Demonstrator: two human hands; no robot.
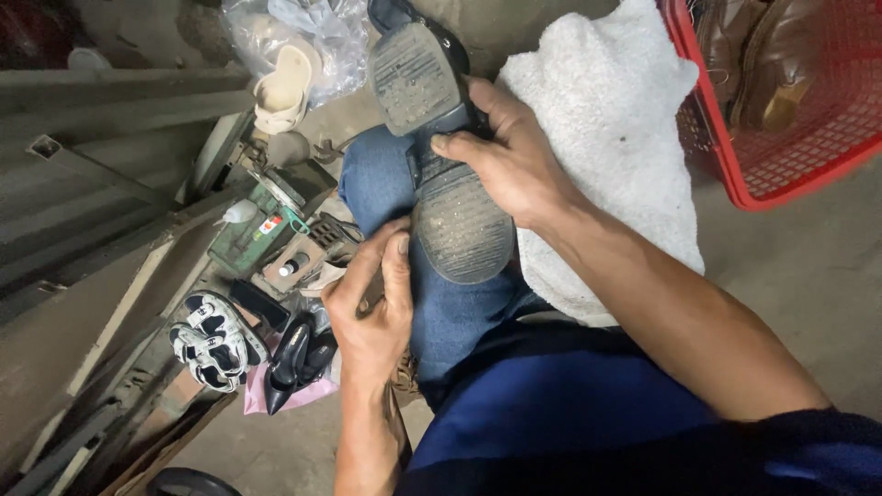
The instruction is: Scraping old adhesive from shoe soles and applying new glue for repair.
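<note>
1. Nearest the camera: the person's right forearm, running in from the lower right up to the right hand.
2. Right hand is curled over the shoe, gripping it at the waist between heel and forefoot, fingers wrapped over the left edge of the sole.
3. Shoe lies sole-up on the person's raised knee in blue jeans. Long axis runs near vertical in the view: heel block at the top, far from the body; worn forefoot sole toward the body.
4. Left hand sits just below and left of the toe end. Fingers loosely bent, thumb tip touching the edge of the forefoot sole; it holds nothing that can be seen.
5. Key relation: the toe end points down toward the left hand, which is the nearer hand to it; the right hand covers the midsection.
6. White towel lies under the right wrist, red basket beyond it.
7. Black pumps and strappy sandals lie on the floor to the left.
</note>
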